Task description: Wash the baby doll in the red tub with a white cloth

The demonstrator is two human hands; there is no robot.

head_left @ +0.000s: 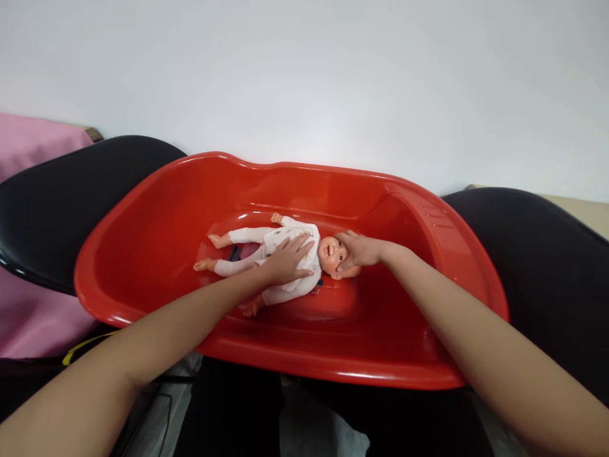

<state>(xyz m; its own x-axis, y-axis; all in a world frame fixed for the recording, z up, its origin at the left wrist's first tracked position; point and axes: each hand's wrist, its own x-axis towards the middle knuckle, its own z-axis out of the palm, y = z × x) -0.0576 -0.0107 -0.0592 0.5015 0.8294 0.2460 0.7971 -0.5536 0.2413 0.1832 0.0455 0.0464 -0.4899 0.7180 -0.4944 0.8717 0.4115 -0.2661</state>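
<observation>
Inside the red tub (157, 228), a baby doll (280, 254) in a white sleepsuit lies on its back along the tub floor, head toward the right end, legs toward the left. Left hand (288, 260) rests flat on the doll's chest, fingers spread, not closed around anything. Right hand (361, 251) cups the doll's head from the far side, fingers curled lightly against it; loose grip, not clamped. Tub sits across two black chair seats (52, 203); pink cloth (28, 146) at far left. Judged step: steadying the doll in the tub. Any lift from here would call for keeping the head supported while the left hand slides beneath the torso.
</observation>
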